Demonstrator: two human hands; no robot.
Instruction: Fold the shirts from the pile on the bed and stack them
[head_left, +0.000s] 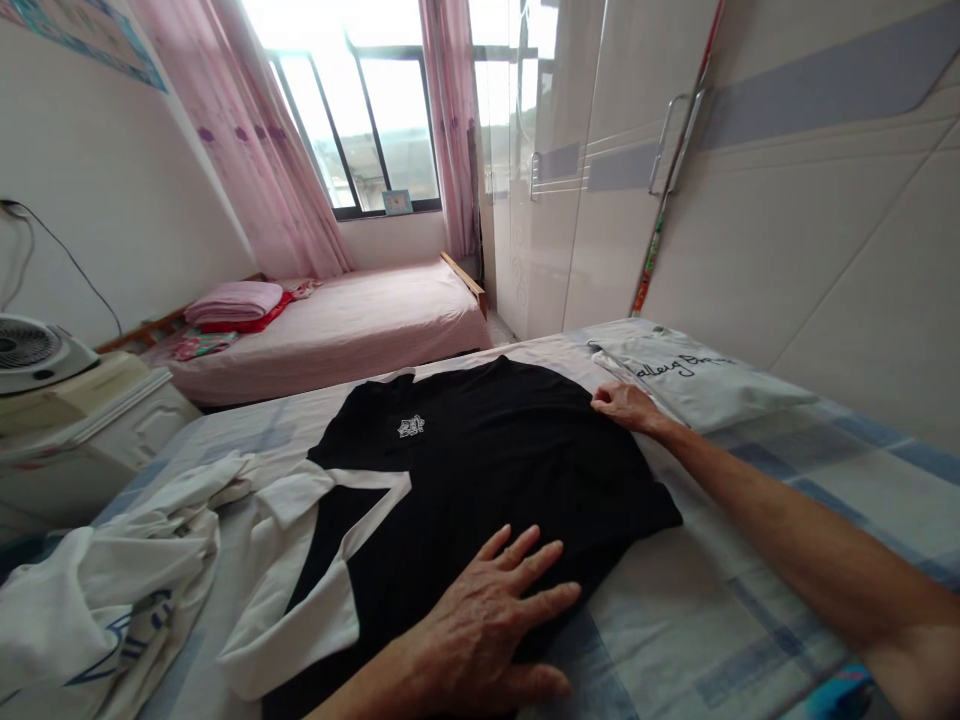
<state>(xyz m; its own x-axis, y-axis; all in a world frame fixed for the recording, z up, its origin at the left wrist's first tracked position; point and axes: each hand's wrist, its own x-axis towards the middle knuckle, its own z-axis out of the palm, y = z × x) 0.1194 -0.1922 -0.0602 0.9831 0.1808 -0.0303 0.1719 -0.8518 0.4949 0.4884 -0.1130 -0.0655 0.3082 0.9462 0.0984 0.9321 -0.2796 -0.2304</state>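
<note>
A black T-shirt (480,450) with a small white chest logo and a white sleeve lies spread flat on the checked bed sheet (720,600). My left hand (487,630) rests flat on its near edge, fingers spread, holding nothing. My right hand (626,405) reaches across to the shirt's far right edge; its fingers are curled down on the fabric there, and whether they pinch it is unclear.
A folded white T-shirt with black lettering (690,375) lies beyond my right hand. Crumpled white clothes (112,600) pile at the left. A pink bed (352,320) stands behind, a fan (34,350) on a white cabinet at left, a wardrobe (750,200) at right.
</note>
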